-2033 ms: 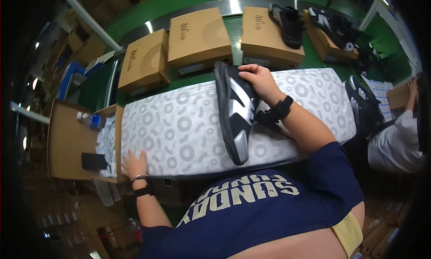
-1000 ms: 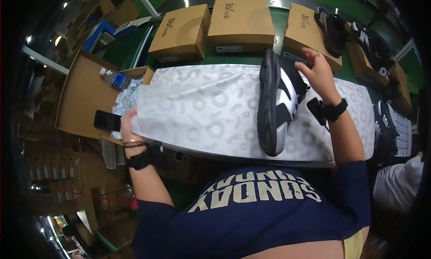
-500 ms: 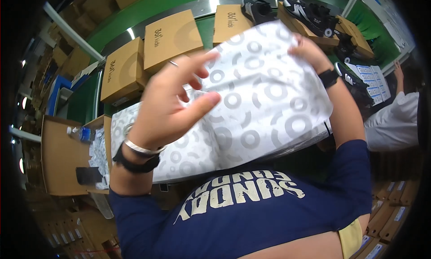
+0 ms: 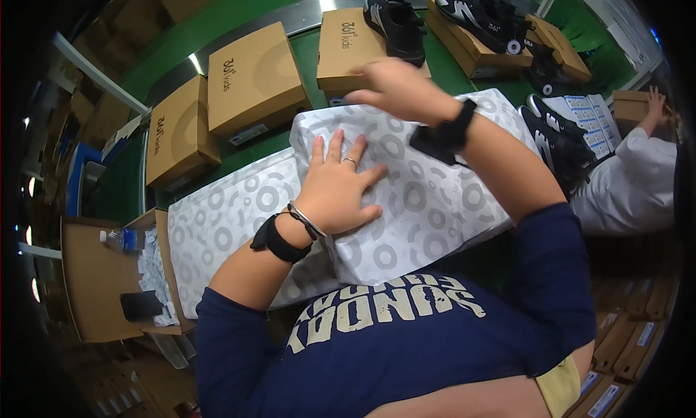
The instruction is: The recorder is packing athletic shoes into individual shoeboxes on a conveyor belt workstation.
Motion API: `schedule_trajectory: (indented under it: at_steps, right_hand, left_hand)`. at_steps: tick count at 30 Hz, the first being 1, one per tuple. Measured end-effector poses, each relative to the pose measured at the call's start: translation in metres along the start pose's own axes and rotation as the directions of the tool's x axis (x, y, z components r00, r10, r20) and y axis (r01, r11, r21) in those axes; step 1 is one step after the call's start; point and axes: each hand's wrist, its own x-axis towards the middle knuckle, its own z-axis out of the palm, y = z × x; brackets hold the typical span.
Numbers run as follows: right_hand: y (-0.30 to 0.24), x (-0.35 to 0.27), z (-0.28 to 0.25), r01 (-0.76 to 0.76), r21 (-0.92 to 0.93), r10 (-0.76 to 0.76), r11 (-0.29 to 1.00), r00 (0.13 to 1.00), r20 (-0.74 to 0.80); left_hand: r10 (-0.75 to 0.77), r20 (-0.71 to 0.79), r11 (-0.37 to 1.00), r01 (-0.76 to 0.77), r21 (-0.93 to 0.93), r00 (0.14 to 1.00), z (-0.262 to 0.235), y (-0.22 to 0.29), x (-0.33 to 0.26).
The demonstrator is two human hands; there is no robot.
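Note:
My left hand (image 4: pixel 338 191) lies flat with its fingers spread on a stack of white wrapping paper (image 4: pixel 428 208) printed with grey rings. The stack's left edge overlaps a second spread of the same patterned paper (image 4: pixel 228 226). My right hand (image 4: pixel 399 89) is held above the paper's far edge, thumb and forefinger apart and nothing visible between them; its other fingers are partly hidden. Just beyond it, a black shoe (image 4: pixel 395 30) rests on a closed brown shoebox (image 4: pixel 339 52).
More brown shoeboxes (image 4: pixel 254 81) stand along the green conveyor, with black shoes (image 4: pixel 482 23) on one at the right. An open carton (image 4: pixel 98 280) at the left holds a bottle, a dark phone-like object and paper scraps. A person in a white sleeve (image 4: pixel 631 186) is at the far right.
My right hand has let go of the paper and moved left towards the shoe. The paper now lies lower and flatter, and my left hand has come down onto it.

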Motion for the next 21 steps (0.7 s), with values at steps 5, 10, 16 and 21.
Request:
schedule_trajectory:
  at_steps: [5,10,16,21]
  right_hand:
    - [-0.059,0.081,0.049,0.072,0.025,-0.075,0.997,0.855,0.514]
    - [-0.054,0.113,0.072,0.270,-0.028,-0.168,0.962,0.675,0.718]
    - [-0.027,0.105,0.067,0.023,0.046,-0.043,0.999,0.857,0.513]
    - [0.007,0.061,0.007,0.031,0.020,-0.027,0.999,0.981,-0.190]
  left_hand:
    - [-0.013,-0.011,0.999,0.013,-0.040,1.000,0.000,0.001,-0.001]
    - [0.037,-0.173,0.992,-0.057,-0.112,0.984,0.001,0.003,-0.003]
    - [0.021,-0.130,0.993,-0.037,-0.116,0.991,-0.005,0.005,-0.004]
    - [0.001,0.016,0.998,0.000,-0.064,1.000,-0.004,-0.012,-0.003]
